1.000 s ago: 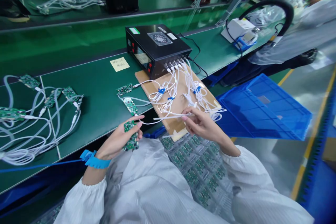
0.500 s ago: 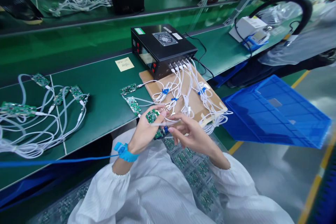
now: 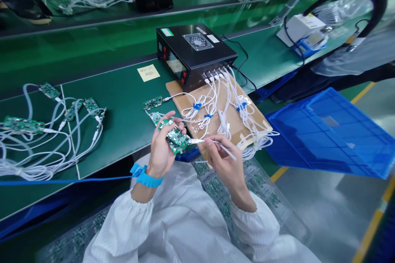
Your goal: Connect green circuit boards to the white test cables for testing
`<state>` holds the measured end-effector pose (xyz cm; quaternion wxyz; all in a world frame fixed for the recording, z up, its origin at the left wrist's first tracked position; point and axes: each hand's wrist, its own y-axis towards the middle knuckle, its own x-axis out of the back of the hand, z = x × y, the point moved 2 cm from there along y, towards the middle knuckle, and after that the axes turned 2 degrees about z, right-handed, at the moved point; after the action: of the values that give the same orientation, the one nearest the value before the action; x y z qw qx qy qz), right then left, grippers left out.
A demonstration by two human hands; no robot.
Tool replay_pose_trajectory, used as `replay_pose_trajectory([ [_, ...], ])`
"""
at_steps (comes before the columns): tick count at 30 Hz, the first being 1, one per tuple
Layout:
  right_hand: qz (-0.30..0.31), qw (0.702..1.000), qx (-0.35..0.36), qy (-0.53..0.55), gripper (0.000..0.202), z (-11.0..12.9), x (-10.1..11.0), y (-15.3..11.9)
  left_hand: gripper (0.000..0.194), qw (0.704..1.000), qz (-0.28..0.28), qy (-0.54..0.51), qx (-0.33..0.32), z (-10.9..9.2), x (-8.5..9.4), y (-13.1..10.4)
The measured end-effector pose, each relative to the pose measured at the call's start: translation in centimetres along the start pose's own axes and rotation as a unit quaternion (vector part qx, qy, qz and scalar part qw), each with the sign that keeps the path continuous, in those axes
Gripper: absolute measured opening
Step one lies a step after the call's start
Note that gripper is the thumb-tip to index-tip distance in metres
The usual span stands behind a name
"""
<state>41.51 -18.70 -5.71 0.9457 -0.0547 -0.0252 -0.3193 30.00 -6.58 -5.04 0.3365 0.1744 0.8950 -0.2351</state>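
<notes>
My left hand, with a blue wrist strap below it, is closed around green circuit boards held above my lap. Between the fingertips of my right hand is a white cable, its plug end at the right edge of the held boards. Whether the plug is fully seated I cannot tell. A pale strip sticks out past my right fingers. Beyond the left hand, another circuit board lies on the green bench with a white cable attached.
A black test box with white cables in its side stands partly on a cardboard sheet. More wired boards lie at left. A blue crate is at right. Clear trays of boards rest beneath my arms. Other people work nearby.
The left hand has turned, showing the boards' faces more openly. My right hand has closed on the white cable and brought its plug to the boards' edge. The view has shifted slightly.
</notes>
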Motion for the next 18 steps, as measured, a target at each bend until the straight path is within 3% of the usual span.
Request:
replay_pose_trajectory([
  [9, -0.041, 0.999, 0.020, 0.022, 0.032, -0.1, -0.4, 0.1, 0.033, 0.999, -0.001, -0.030, -0.027, -0.1, -0.4, -0.2],
  [12, -0.068, 0.997, 0.026, 0.033, 0.032, 0.1, 0.0, 0.5, 0.040, 0.996, 0.026, 0.048, 0.065, -0.4, 0.0, -0.4],
  [15, -0.034, 0.998, 0.012, 0.058, 0.032, 0.2, 0.2, 0.9, 0.054, 0.949, 0.143, 0.181, 0.213, -1.0, 0.5, -1.0],
  [18, 0.086, 0.993, -0.029, 0.069, 0.037, 0.3, -0.2, 1.1, 0.076, 0.875, 0.260, 0.307, 0.269, -1.6, 0.8, -1.7],
])
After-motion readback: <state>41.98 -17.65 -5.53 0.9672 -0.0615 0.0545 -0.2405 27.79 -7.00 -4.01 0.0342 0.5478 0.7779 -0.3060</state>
